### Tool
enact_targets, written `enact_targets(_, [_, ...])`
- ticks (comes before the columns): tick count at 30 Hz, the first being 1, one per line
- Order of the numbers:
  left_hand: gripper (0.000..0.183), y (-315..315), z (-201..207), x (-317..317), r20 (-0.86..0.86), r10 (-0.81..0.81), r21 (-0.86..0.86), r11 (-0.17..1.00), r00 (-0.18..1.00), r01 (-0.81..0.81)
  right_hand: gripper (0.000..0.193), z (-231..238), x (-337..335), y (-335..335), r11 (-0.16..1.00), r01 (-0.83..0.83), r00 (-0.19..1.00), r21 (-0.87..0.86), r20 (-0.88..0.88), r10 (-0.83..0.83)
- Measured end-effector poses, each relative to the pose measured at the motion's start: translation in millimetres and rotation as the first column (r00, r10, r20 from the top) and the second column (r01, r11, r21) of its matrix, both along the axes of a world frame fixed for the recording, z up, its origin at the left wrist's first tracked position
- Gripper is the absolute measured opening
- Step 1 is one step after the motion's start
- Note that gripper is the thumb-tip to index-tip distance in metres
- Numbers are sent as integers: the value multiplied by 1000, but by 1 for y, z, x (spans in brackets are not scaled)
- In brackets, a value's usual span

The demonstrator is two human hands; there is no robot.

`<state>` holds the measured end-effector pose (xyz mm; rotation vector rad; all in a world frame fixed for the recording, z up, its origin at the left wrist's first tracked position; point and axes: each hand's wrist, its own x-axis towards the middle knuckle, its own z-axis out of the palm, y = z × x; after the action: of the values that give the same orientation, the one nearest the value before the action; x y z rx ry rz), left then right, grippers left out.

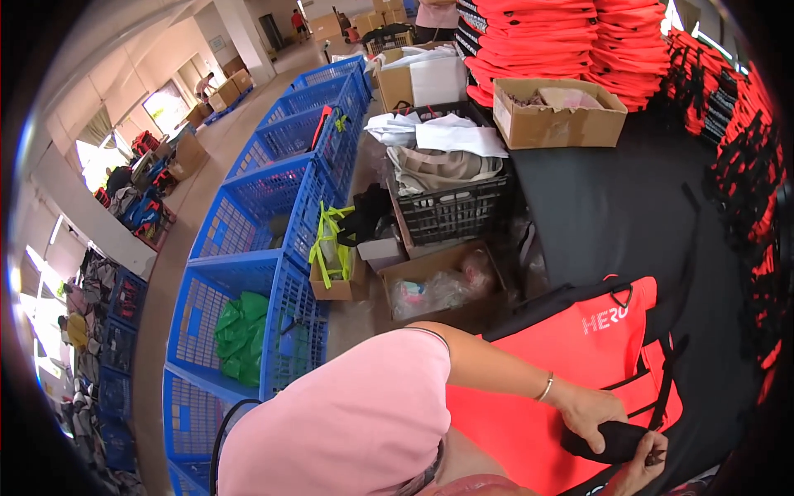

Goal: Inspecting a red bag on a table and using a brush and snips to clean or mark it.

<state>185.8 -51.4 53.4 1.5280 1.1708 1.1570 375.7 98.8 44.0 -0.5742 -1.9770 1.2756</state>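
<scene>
My left hand (594, 416), with a bracelet at its wrist, is closed over a black rolled bundle (616, 444) that looks like fabric. At the bundle's right end the fingers of my right hand (638, 473) are bent around it, partly cut off by the lower right of the view. A small dark bit shows at the right fingertips, too small to name. Under both hands lies a flat coral-red fabric bag or garment (529, 397) with black straps (662, 380) and white lettering, spread over the black table (628, 215).
Tall stacks of folded red-and-black goods (529, 41) stand at the far side. A cardboard box (562, 124) sits on the table. To the left are a black crate (451, 211) with cloth, an open carton (447, 289) of plastic bags, and a row of blue crates (223, 273).
</scene>
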Motion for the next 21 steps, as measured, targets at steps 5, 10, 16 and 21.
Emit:
enact_targets(5, [21,-14,-29,9,25,184,561,811,983,-166,37,-44,-14,-46,504,-182,983,-844,-152,101])
enact_targets(10, [22,-41,-40,-12,-76,288,474,853,954,-220,35,-27,-47,-69,450,-188,948,-873,-41,317])
enact_targets(16, [25,-66,-61,-4,117,438,62,892,891,-447,42,18,-5,-96,786,228,968,-574,224,-117])
enact_targets(21, [25,-71,-58,10,192,401,-13,914,896,-406,18,23,17,-145,886,359,921,-295,268,-284])
